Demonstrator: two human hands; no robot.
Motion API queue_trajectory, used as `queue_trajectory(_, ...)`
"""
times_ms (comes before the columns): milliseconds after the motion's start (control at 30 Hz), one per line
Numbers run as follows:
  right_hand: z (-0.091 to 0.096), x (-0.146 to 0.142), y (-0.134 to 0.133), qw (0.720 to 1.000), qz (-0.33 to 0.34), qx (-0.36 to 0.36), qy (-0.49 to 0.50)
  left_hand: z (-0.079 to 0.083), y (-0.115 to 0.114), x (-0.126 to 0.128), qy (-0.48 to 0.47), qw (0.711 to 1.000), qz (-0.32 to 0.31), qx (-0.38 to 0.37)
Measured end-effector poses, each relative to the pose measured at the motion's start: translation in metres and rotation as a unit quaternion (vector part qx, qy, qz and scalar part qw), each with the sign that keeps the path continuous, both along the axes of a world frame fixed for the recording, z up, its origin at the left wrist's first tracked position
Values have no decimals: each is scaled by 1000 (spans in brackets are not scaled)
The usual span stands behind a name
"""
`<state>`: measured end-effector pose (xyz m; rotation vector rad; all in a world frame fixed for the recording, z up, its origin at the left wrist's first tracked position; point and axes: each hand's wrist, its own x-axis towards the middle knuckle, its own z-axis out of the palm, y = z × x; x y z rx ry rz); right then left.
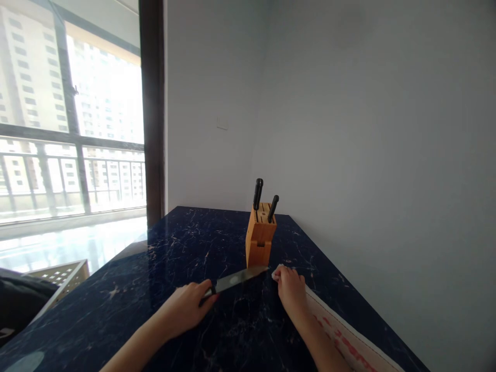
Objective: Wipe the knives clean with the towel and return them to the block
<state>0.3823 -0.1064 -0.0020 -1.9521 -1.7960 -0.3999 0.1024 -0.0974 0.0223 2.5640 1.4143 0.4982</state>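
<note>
My left hand (186, 307) is shut around the black handle of a kitchen knife (236, 279), and its wide steel blade points right across the counter. My right hand (290, 289) rests on the dark marble countertop (116, 305), its fingertips just beside the blade's tip. It holds nothing I can see. Behind the blade stands a wooden knife block (260, 235) with two black-handled knives (258, 194) upright in its slots. Their blades are hidden inside the block.
A long paper sheet with red print (341, 330) lies along the counter's right edge, against a grey wall (368, 129). Left of the counter, a floor-length window (73, 129) looks onto a railing and tower blocks. A perforated crate (62, 274) and a dark object (19, 305) sit below the counter's left edge.
</note>
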Motion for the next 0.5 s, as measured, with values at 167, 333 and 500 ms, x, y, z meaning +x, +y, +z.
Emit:
queue_trajectory(167, 0, -10, -1, 1000, -14, 18, 0, 6, 15, -8, -279, 950, -11, -142)
queue_trajectory(333, 11, -45, -14, 990, 126, 57, 40, 4, 1, 21, -491, 848, -38, -197)
queue_trajectory(500, 23, -72, -37, 949, 292, 19, 119, 0, -12, 31, -496, 840, -67, -207)
